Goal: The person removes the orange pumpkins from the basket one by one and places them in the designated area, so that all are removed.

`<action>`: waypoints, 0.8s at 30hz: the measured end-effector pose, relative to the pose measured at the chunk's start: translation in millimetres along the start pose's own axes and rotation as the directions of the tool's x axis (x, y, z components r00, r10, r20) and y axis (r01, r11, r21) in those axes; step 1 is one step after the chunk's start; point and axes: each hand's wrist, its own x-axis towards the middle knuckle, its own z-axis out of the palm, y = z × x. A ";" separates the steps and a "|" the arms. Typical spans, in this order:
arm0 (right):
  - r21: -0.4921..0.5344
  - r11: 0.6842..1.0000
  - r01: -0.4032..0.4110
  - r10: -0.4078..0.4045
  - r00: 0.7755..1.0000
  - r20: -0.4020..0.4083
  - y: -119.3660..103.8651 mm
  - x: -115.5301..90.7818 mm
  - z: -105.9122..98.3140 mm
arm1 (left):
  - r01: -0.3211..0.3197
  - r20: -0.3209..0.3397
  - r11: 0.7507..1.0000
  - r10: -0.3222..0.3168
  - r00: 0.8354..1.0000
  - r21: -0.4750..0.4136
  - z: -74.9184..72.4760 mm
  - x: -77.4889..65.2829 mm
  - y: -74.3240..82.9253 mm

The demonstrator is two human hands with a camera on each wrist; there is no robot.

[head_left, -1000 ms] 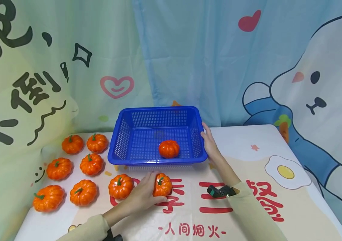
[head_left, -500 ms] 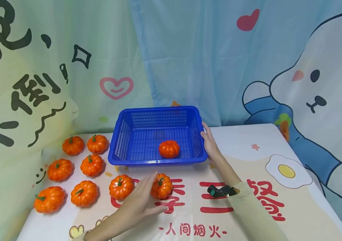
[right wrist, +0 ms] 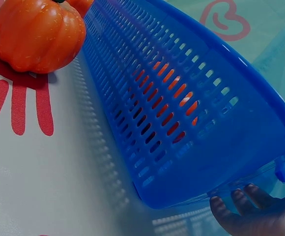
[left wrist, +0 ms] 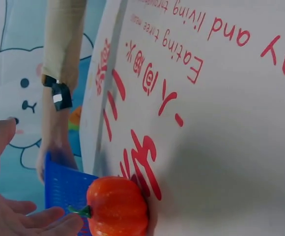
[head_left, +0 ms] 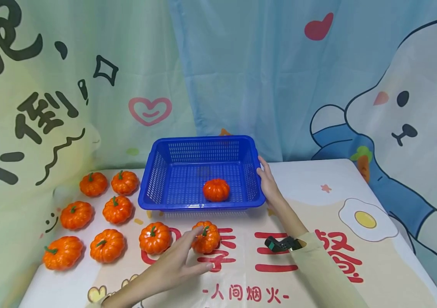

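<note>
My left hand (head_left: pixel 173 263) hovers just in front of a small orange pumpkin (head_left: pixel 207 238), fingers loosely extended, holding nothing. In the left wrist view, the left fingers (left wrist: pixel 49 219) are close to the green stem of that pumpkin (left wrist: pixel 117 209); whether they touch it I cannot tell. At the far end of the table stands a blue plastic basket (head_left: pixel 203 208), with one pumpkin (head_left: pixel 216 190) inside. My right hand (head_left: pixel 269 182) holds the basket's right end, and in the right wrist view its fingers (right wrist: pixel 243 201) curl under the rim of the basket (right wrist: pixel 221 142).
Another pumpkin (head_left: pixel 155 238) sits left of the hand. Several more, such as one pumpkin (head_left: pixel 107 246), stand in rows on the table's left side. A printed cloth (head_left: pixel 253 273) covers the table. Directly behind the basket hangs a curtain (head_left: pixel 230 85).
My left hand has drawn back from the pumpkin, toward the front left, its fingers no longer around it. That pumpkin stays on the cloth, almost unmoved. The right hand and basket are unchanged.
</note>
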 end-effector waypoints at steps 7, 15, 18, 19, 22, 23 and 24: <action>0.010 1.000 0.000 0.000 1.000 0.004 -2.3 -1.8 -1.0 | 0.001 0.026 0.999 0.000 1.000 -0.036 -21.3 18.8 13.3; 0.049 0.998 -0.045 0.044 0.999 0.029 -21.3 -11.4 -0.7 | -0.018 0.021 0.999 0.019 1.000 -0.043 -78.6 90.5 27.3; 0.036 0.999 -0.034 0.033 0.999 0.035 -27.9 -16.1 0.5 | 0.011 0.012 0.998 -0.012 1.000 0.066 -94.6 129.0 20.8; 0.034 0.999 -0.033 0.032 0.999 0.035 -28.6 -16.8 0.8 | 0.023 0.015 0.995 -0.025 1.000 0.096 -98.3 141.2 16.5; 0.027 0.999 -0.025 0.024 0.999 0.025 -17.4 -10.4 0.5 | 0.070 0.035 0.981 -0.077 0.996 0.181 -104.2 174.1 2.8; 0.028 0.999 -0.022 0.021 1.000 0.021 -13.1 -8.2 0.3 | 0.088 0.042 0.975 -0.098 0.994 0.202 -104.7 182.7 -1.6; 0.029 0.999 -0.016 0.016 1.000 0.018 -8.9 -6.2 -0.1 | 0.103 0.053 0.970 -0.118 0.992 0.221 -104.4 190.1 -4.9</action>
